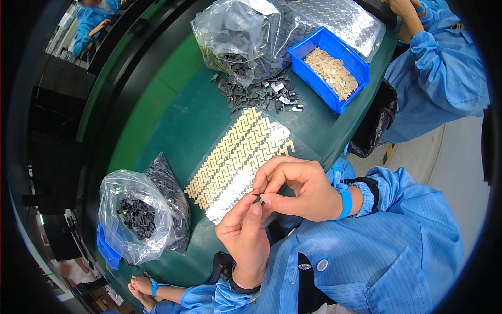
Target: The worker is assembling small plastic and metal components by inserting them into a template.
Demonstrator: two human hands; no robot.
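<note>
My left hand (244, 238) and my right hand (306, 191) meet at the near edge of the table, fingertips pinched together. Between them is a small black part (258, 199), mostly covered by the fingers. Just beyond my hands lies a clear sheet (235, 152) bearing rows of tan L-shaped stickers, with glare over its near part. A blue strap circles my right wrist. Past the sheet, small black plastic parts (256, 95) lie in a loose pile, a few showing pale faces.
A clear bag (230, 34) of black parts stands at the back, beside a blue bin (360, 65) holding tan flat pieces. Silvery plastic packaging (348, 21) lies behind it. Another open bag (112, 196) sits left. Co-workers' hands (144, 289) and a blue sleeve (439, 68) flank the green table.
</note>
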